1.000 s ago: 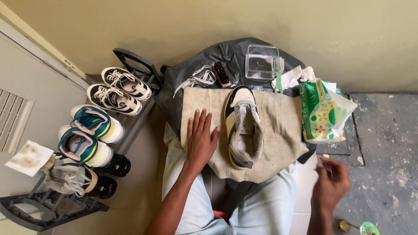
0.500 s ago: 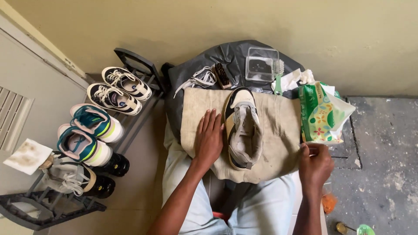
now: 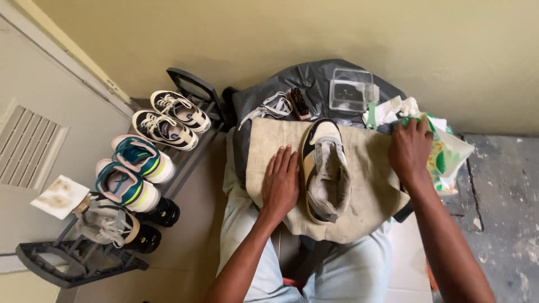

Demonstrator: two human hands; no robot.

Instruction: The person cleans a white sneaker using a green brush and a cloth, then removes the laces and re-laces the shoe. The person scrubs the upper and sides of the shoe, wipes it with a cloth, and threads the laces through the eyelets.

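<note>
A beige, black and grey sneaker [image 3: 327, 169] without laces lies on a tan cloth [image 3: 370, 185] spread over my lap. My left hand [image 3: 282, 180] rests flat on the cloth, fingers apart, just left of the sneaker. My right hand [image 3: 410, 149] reaches to the cloth's right edge and presses on a green and white wipes packet [image 3: 447, 156], with white tissue [image 3: 394, 108] bunched beside it; whether the fingers grip the packet I cannot tell.
Behind the cloth, a black plastic sheet [image 3: 281, 84] holds loose white laces [image 3: 268, 105], a brown brush [image 3: 300, 103] and a clear plastic box [image 3: 351, 90]. A black shoe rack [image 3: 185, 84] with several pairs of sneakers stands at left. A yellow wall is ahead, grey concrete floor at right.
My right hand rose from low beside my right knee up to the wipes packet at the cloth's right edge. The left hand stayed on the cloth.
</note>
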